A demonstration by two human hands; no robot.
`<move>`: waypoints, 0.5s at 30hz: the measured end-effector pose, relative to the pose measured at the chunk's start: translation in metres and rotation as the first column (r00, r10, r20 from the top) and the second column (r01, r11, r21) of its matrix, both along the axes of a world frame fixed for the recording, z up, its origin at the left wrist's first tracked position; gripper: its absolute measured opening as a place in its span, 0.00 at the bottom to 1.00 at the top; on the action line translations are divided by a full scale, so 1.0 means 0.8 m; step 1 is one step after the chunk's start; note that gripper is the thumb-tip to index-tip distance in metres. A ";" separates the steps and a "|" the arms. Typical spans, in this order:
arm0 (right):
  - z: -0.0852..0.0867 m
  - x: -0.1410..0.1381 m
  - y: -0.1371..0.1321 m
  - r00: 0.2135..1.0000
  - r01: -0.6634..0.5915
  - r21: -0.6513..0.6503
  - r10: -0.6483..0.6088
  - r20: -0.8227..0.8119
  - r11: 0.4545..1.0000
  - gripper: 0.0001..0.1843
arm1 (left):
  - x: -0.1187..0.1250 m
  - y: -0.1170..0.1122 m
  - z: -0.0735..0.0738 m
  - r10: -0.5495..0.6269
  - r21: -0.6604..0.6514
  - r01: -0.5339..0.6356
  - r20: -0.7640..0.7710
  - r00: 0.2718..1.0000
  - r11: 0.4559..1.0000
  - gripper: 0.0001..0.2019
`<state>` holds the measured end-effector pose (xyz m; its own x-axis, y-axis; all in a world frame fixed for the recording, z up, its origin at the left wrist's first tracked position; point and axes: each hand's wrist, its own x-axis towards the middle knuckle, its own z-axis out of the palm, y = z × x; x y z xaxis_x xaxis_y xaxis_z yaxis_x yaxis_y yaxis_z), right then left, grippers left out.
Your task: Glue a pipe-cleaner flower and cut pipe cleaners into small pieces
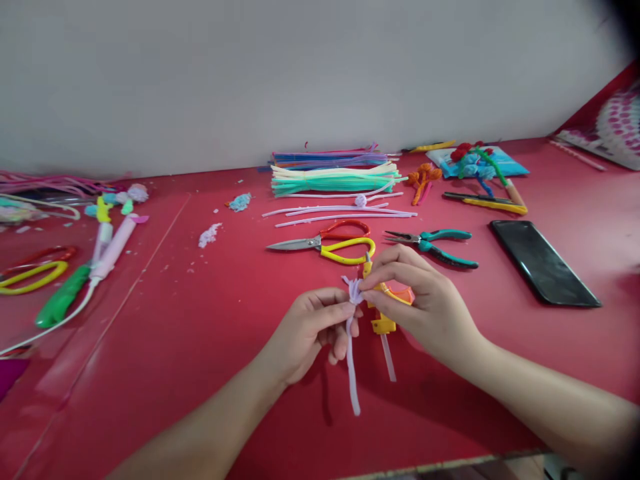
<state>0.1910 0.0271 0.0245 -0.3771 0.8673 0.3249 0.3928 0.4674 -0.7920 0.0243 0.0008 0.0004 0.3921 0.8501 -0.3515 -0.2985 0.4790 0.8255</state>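
Note:
Between my two hands is a lilac pipe-cleaner flower, its looped top bunched and its single stem hanging down over the red table. My left hand pinches it just below the loops, thumb against fingers. With thumb and fingertips, my right hand grips the loops from the right side. A yellow glue gun with a clear glue stick lies partly hidden under my right hand. Just beyond my hands are scissors with a red and a yellow handle, and teal-handled pliers.
Bundles of pipe cleaners and loose lilac stems lie by the wall. A black phone is at right, near finished pipe-cleaner flowers. Left are a pink glue gun, more scissors and lilac fluff.

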 end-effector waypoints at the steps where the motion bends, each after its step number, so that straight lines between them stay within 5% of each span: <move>1: 0.000 0.000 0.000 1.000 0.001 0.008 -0.001 0.006 1.000 0.04 | 0.000 0.000 0.000 0.000 0.002 0.000 -0.002 1.000 1.000 0.06; 15: 0.000 0.001 -0.004 0.996 0.033 0.304 -0.057 0.071 0.952 0.09 | 0.001 0.000 0.004 0.014 0.074 -0.012 -0.022 1.000 0.997 0.06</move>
